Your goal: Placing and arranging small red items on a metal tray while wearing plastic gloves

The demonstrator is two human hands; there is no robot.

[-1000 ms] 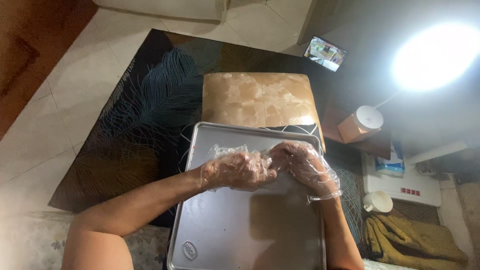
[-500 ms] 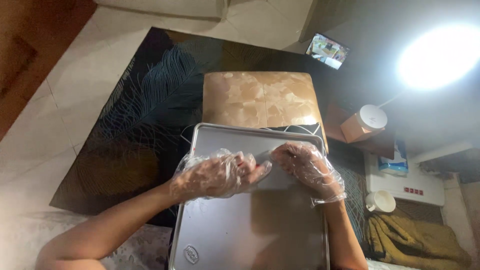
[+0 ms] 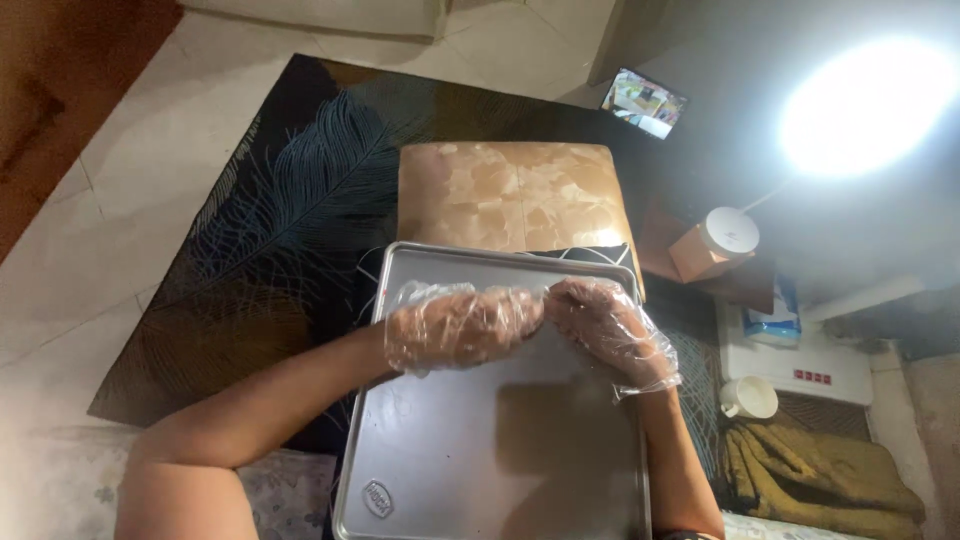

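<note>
Plastic gloves: thin, clear, crinkled; one on each hand, both already fully on as far as I can see
Left hand [image 3: 465, 325]: over the far half of the metal tray [image 3: 500, 470]; fingers curled together, pointing right toward the other hand; whether they pinch anything I cannot tell, the glove film hides it
Right hand [image 3: 605, 330]: just right of the left, fingertips meeting it; fingers bunched together too; any small thing between the two hands is hidden
Metal tray: silver, rectangular, rimmed; lies under both hands, reaching from the near edge toward the far side; its floor shows bare, only shadows on it and a small oval stamp near the left corner
Beige slab [image 3: 515, 195]: pale, mottled, just beyond the tray's far rim; untouched by either hand
Surface [image 3: 280, 230]: dark, feather-patterned; carries the tray and slab
Right side: a bright lamp [image 3: 865, 105], a small white cup [image 3: 750, 397], a yellow cloth [image 3: 820, 475]; all well apart from my hands
Progress, as I judge it: gloves on and tray laid out count as done; nothing yet rests on the tray, so the handling itself looks barely begun
</note>
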